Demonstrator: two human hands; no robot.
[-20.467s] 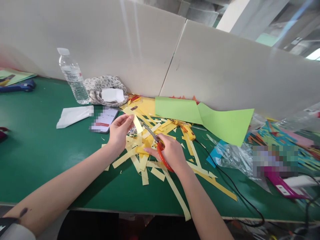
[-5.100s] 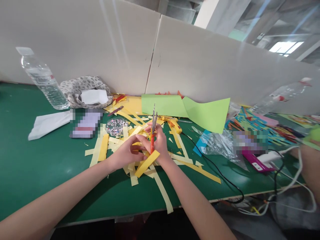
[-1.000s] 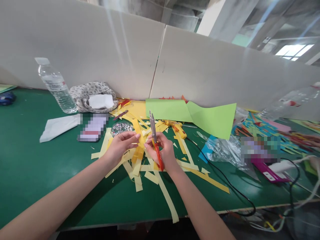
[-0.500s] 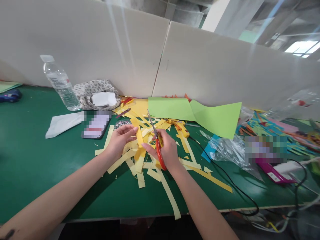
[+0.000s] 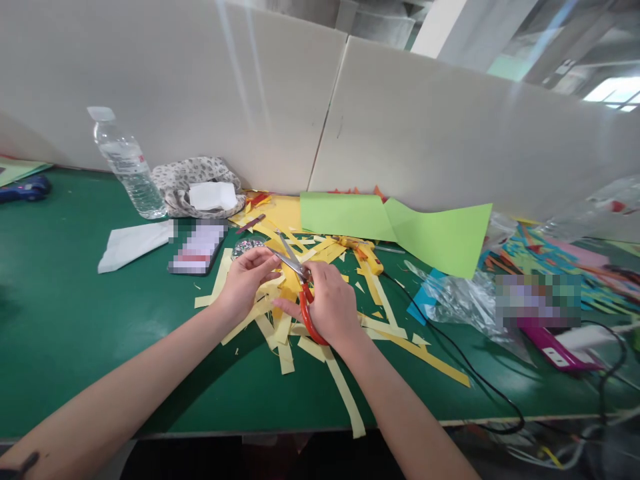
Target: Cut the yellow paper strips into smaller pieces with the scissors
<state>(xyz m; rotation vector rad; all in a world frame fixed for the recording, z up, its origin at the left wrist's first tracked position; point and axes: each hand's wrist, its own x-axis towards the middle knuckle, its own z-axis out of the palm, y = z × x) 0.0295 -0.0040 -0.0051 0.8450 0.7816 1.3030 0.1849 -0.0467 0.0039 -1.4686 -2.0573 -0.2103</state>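
Note:
My right hand (image 5: 333, 300) grips scissors (image 5: 306, 303) with red handles. Their metal blades are spread apart and point up and left, the lower one reaching the fingertips of my left hand (image 5: 247, 280). That left hand is closed in a pinch on a yellow paper strip (image 5: 290, 285), mostly hidden behind the fingers and blades. Under both hands lies a loose heap of yellow and pale yellow paper strips (image 5: 286, 357). Just behind my left fingers sits a small round item with a speckled pattern (image 5: 247, 248).
A yellow glue gun (image 5: 369, 257) with a black cord lies behind my right hand. Green paper sheets (image 5: 350, 215) rest against the partition. Leftward are a phone (image 5: 197, 248), white tissue (image 5: 135, 245), patterned cloth pouch (image 5: 170, 183) and water bottle (image 5: 127, 163). Clear plastic wrap (image 5: 460, 300) lies right.
The scissors have swung from pointing nearly upright to pointing left, and their blades have opened beside my left fingertips. The yellow strip, plainly visible before, is now largely covered.

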